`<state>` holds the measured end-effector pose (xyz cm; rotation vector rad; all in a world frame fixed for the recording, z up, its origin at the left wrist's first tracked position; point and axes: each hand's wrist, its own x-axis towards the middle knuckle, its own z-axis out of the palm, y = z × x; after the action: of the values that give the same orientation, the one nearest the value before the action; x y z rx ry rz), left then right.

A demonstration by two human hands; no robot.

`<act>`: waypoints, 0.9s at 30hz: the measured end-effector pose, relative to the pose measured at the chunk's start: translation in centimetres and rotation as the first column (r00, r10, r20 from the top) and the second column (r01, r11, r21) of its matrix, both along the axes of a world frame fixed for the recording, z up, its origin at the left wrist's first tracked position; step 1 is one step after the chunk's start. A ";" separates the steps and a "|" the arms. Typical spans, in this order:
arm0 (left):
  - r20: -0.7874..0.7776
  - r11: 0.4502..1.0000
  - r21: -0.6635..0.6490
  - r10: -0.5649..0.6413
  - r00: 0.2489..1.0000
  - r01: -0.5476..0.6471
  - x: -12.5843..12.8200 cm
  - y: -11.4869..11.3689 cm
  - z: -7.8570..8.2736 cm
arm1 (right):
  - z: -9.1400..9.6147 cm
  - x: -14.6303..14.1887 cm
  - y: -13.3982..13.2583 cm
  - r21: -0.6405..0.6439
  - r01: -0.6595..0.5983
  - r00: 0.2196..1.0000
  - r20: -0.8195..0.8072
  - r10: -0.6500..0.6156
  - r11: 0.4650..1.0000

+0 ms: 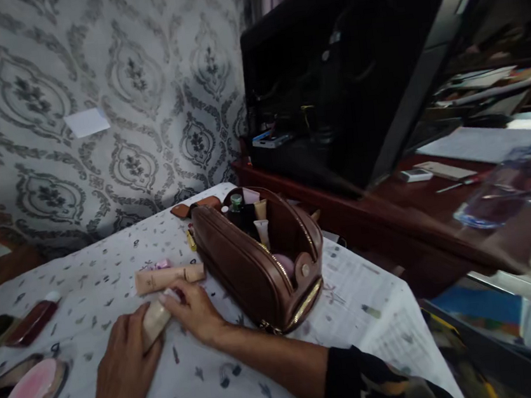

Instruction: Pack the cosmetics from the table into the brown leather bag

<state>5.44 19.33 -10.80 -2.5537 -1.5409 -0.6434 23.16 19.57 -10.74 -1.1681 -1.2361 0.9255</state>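
My left hand (123, 359) is closed around a small pale beige cosmetic bottle (154, 326), which tilts up towards the right. The fingers of my right hand (196, 310) pinch the whitish cap end of the same bottle. Just beyond both hands, a beige tube (162, 278) lies on the patterned white cloth (249, 389). Beside my right hand is a brown makeup bag (239, 263), unzipped. Inside it stand several cosmetics, among them a white-capped tube (262, 231) and a green-topped bottle (236, 202).
On the left lie a pink round compact (31, 392) and a dark red bottle (34, 321) with a white cap. A brown leather item (203, 205) rests behind the bag. To the right, a large black television (330, 89) stands on a dark red cabinet (304, 204).
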 end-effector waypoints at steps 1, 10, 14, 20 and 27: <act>-0.024 1.000 -0.018 0.022 0.999 -0.022 -0.1 0.1 0.1 | 0.2 0.0 -0.3 0.014 0.005 0.999 0.032 -0.006 1.000; -0.059 0.969 -0.227 0.084 0.995 -0.095 0.7 0.7 1.5 | 0.5 0.3 -0.4 0.037 0.006 0.992 0.128 -0.010 0.999; -0.005 0.974 -0.215 0.069 0.998 -0.069 1.2 0.2 1.9 | -0.2 0.2 0.1 0.039 -0.032 0.995 0.091 0.028 0.999; 0.019 0.972 -0.226 0.076 0.997 -0.070 1.3 0.0 2.0 | -0.9 0.4 0.6 0.088 -0.076 0.995 0.065 0.070 0.993; 0.068 0.981 -0.191 0.037 0.997 -0.023 0.8 0.0 1.4 | -0.5 0.8 0.2 0.081 -0.113 0.989 0.100 0.105 0.990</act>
<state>6.27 19.36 -9.42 -2.6635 -1.7401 -0.6187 23.97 19.78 -11.22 -1.0956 -1.4155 0.8958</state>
